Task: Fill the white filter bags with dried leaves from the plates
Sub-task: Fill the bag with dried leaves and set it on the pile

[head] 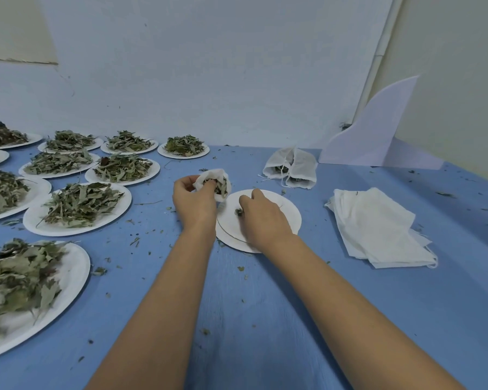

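1. Left hand (193, 201): we hold it above the blue table (265, 319), just left of the stacked empty plates (290, 220). Its fingers (207, 188) are curled round the rim of the white filter bag (217, 177), gripping it and keeping the mouth spread.
2. Bag orientation: the mouth faces up and towards us, tipped slightly towards the right hand (262, 218). Dried leaves show inside (the cloth is bunched, so we cannot tell its long axis).
3. Right hand: it is low over the top empty plate, fingers narrow and curled, pinching a small clump of dried leaves (239, 211) at the tips. The clump is near the bag mouth but apart from it.
4. Supply: the plates of dried leaves (82, 204) stand in rows on the left of the table, well apart from both hands.
5. Filled bags (290, 168): they lean together at the back, necks pointing up and away.
6. Flat unused bags (378, 229): stacked on the right, long axis running from far left to near right.
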Tool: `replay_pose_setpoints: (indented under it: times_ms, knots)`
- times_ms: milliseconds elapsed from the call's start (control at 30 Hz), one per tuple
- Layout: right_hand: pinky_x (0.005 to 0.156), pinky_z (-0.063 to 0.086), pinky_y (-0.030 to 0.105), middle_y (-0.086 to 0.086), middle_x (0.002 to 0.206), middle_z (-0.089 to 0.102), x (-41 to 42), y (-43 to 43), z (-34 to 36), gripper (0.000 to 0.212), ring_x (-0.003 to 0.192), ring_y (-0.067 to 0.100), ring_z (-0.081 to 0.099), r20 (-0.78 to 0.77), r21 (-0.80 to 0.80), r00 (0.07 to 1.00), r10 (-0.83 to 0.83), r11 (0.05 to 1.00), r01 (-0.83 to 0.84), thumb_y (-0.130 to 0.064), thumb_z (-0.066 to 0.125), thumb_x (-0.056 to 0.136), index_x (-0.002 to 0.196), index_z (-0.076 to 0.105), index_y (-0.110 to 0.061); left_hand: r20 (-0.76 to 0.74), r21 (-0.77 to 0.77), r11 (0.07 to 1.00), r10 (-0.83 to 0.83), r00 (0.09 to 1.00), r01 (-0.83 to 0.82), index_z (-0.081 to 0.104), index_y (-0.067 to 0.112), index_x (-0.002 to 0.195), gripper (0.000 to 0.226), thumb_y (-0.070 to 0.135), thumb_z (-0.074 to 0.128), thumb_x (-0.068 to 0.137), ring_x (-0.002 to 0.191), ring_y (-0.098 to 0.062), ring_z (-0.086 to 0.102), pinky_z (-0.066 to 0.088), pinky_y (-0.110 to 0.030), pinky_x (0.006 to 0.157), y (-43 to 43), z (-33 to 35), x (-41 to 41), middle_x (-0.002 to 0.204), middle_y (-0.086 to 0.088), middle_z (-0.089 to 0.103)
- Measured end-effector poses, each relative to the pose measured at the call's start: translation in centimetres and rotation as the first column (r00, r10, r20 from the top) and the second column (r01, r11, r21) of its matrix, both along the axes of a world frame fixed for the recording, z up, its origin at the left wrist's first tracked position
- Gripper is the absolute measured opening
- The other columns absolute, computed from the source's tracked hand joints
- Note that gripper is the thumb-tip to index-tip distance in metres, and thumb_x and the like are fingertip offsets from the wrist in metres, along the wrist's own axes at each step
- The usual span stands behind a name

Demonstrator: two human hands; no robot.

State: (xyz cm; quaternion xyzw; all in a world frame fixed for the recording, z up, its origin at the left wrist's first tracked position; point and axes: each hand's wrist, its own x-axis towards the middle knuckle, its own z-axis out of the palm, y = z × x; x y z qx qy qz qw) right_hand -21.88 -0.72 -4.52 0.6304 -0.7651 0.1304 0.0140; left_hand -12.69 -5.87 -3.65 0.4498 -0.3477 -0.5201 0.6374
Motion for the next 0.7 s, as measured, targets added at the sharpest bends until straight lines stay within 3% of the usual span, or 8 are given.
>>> replay_pose_setpoints:
  times_ms: [133,300,400,500,533,600,700]
  knots:
    - [0.063,0.027,0.035,0.013,0.118,0.042,-0.3,0.1,-0.2,0.013,0.074,0.027,0.034,-0.053,-0.002,0.999,0.013,1.000,-0.013,-0.011,0.041,0.097,0.107,0.048,-0.006,0.025,0.000,1.000,0.006,1.000,-0.006,0.049,0.024,0.086,0.023,0.008,0.065,0.085,0.081,-0.014,0.061,0.046,-0.019,0.059,0.0,-0.1,-0.1,0.100,-0.002,0.059]
    - [0.065,0.032,0.033,0.010,0.119,0.039,-0.8,-0.4,0.0,0.024,0.077,0.025,0.041,0.003,-0.088,1.000,-0.026,0.996,0.026,-0.035,0.045,0.095,0.101,0.049,-0.012,0.032,-0.001,1.000,0.005,0.999,-0.005,0.047,0.027,0.081,0.027,0.007,0.064,0.085,0.084,-0.015,0.060,0.047,-0.020,0.062,0.0,-0.2,-0.1,0.099,-0.001,0.058]
    - [0.069,0.033,0.031,0.004,0.126,0.038,-1.7,-0.3,0.8,0.043,0.085,0.025,0.050,-0.002,-0.080,1.000,-0.015,0.997,0.014,-0.051,0.046,0.091,0.124,0.047,-0.024,0.023,0.000,1.000,0.000,1.000,0.000,0.047,0.027,0.081,0.026,0.008,0.064,0.085,0.079,-0.011,0.059,0.046,-0.019,0.059,-0.1,-0.3,0.0,0.093,0.002,0.057]
    - [0.078,0.033,0.034,0.001,0.134,0.039,-3.2,0.0,1.5,0.055,0.111,0.024,0.054,0.143,-0.085,0.989,-0.048,0.995,0.061,-0.061,0.037,0.091,0.136,0.041,-0.032,0.026,0.008,1.000,-0.002,1.000,0.001,0.046,0.027,0.081,0.027,0.009,0.065,0.085,0.076,-0.007,0.058,0.045,-0.018,0.057,-0.2,-0.3,0.0,0.089,0.006,0.056]
    - [0.079,0.032,0.034,0.002,0.133,0.043,-3.7,0.2,1.6,0.052,0.113,0.025,0.053,0.219,-0.126,0.973,-0.068,0.987,0.098,-0.059,0.034,0.093,0.133,0.046,-0.029,0.026,0.011,1.000,-0.003,1.000,0.003,0.046,0.027,0.081,0.027,0.009,0.065,0.085,0.076,-0.007,0.058,0.045,-0.019,0.058,-0.2,-0.3,-0.1,0.089,0.006,0.056]
    - [0.076,0.030,0.032,0.008,0.115,0.056,-4.6,0.5,1.9,0.041,0.107,0.029,0.053,0.336,-0.232,0.938,-0.089,0.957,0.174,-0.045,0.031,0.099,0.107,0.060,-0.016,0.030,0.015,1.000,-0.005,1.000,0.005,0.046,0.027,0.081,0.027,0.009,0.065,0.085,0.078,-0.010,0.059,0.048,-0.022,0.063,-0.2,-0.3,-0.1,0.090,0.005,0.056]
    - [0.073,0.036,0.033,0.012,0.092,0.062,-5.3,1.1,2.0,0.036,0.094,0.033,0.056,0.409,-0.230,0.900,-0.151,0.937,0.262,-0.023,0.034,0.099,0.084,0.060,-0.004,0.030,0.024,0.999,-0.026,0.999,0.025,0.046,0.027,0.082,0.025,0.009,0.064,0.086,0.084,-0.016,0.060,0.052,-0.030,0.072,-0.2,-0.3,-0.5,0.095,0.001,0.057]
